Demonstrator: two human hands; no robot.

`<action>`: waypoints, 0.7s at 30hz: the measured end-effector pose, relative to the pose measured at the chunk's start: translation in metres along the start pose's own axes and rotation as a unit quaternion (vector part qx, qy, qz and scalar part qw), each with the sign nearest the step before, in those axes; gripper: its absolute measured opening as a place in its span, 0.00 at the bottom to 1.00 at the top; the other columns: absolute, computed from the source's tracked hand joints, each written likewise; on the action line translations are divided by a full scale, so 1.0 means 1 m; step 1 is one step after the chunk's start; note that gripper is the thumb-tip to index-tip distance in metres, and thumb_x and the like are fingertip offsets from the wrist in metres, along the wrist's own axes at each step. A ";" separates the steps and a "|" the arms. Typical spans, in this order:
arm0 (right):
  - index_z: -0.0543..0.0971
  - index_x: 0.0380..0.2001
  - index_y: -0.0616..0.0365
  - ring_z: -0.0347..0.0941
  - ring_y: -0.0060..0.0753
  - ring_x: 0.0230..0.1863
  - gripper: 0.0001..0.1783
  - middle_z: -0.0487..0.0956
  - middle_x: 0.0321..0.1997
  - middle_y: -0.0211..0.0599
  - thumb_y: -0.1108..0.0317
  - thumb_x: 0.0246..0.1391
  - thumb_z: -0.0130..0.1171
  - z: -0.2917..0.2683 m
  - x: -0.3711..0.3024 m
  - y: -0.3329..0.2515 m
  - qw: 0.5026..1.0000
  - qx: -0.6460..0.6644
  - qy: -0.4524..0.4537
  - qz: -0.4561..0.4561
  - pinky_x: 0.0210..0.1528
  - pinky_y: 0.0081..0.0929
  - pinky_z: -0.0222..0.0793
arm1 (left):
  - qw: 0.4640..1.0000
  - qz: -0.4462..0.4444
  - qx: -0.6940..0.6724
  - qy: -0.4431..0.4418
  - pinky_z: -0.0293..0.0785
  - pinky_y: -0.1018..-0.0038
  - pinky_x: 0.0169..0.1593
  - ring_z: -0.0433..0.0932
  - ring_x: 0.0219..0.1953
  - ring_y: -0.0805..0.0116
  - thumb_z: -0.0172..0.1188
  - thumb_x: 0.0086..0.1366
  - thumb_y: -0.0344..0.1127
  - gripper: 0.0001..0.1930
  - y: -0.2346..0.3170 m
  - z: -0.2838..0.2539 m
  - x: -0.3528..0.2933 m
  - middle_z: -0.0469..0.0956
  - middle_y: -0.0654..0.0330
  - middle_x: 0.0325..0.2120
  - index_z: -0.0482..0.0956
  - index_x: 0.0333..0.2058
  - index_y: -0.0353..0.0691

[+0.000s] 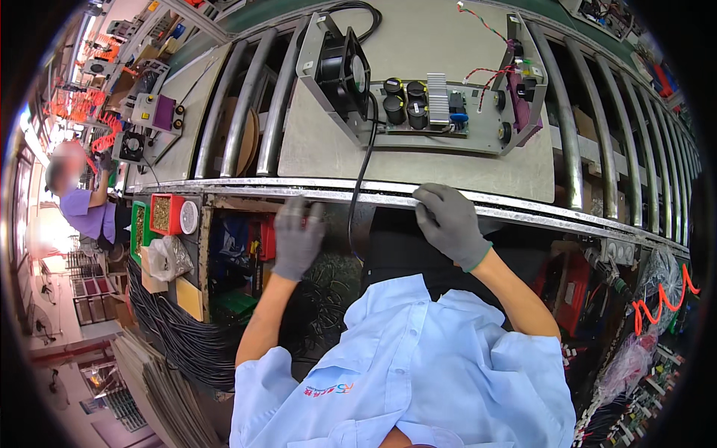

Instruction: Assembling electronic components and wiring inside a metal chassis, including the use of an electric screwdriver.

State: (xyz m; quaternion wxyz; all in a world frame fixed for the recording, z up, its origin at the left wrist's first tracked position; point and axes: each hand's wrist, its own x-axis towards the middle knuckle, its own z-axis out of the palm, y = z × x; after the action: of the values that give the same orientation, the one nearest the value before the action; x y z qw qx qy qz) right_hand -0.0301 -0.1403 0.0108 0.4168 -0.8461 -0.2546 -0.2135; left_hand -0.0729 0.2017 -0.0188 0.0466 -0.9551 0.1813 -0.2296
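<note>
Grey-gloved left hand (299, 237): grip loose, fingers apart, near conveyor rail (388, 198). Right hand (452, 224) at same rail (cannot tell whether grip closed). Beyond: metal chassis (484, 123), cooling fan (343, 76) fitted.

An open grey metal chassis (484, 123) is seated base-down on a pale plate (478, 170). A black fan (345, 71) is mounted at its left end, a capacitor-populated circuit board (455, 128) mid-base, a purple panel (527, 104) at right. A black cable (361, 172) is draped over the plate's near edge.
</note>
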 end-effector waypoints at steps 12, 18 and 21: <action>0.79 0.47 0.61 0.82 0.38 0.41 0.16 0.82 0.43 0.43 0.74 0.54 0.62 -0.041 -0.011 0.019 0.975 0.122 0.083 0.168 0.44 0.30 0.79 | 0.956 0.077 -0.282 0.028 0.73 0.58 0.49 0.77 0.47 0.51 0.64 0.62 0.45 0.16 0.112 -0.031 0.129 0.78 0.53 0.39 0.78 0.39 0.38; 0.74 0.57 0.65 0.76 0.19 0.34 0.26 0.81 0.42 0.40 0.71 0.55 0.62 -0.061 -0.019 0.011 0.903 0.304 0.061 0.298 0.41 0.20 0.73 | 0.983 0.055 -0.169 -0.035 0.70 0.61 0.40 0.76 0.35 0.56 0.69 0.56 0.42 0.12 0.149 -0.003 0.160 0.75 0.58 0.26 0.77 0.26 0.42; 0.72 0.60 0.66 0.69 0.14 0.33 0.26 0.79 0.43 0.34 0.71 0.58 0.60 -0.062 -0.014 0.016 0.871 0.369 0.046 0.321 0.38 0.16 0.68 | 0.981 0.065 -0.173 -0.050 0.69 0.60 0.41 0.74 0.38 0.53 0.65 0.60 0.40 0.10 0.144 0.003 0.147 0.75 0.57 0.29 0.77 0.31 0.41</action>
State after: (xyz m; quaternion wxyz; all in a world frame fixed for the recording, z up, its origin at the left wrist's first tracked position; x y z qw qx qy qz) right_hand -0.0408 -0.2025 0.0281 0.7555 -0.6550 -0.0102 0.0028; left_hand 0.0034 0.0135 0.0153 -0.0956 -0.9451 0.2778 -0.1431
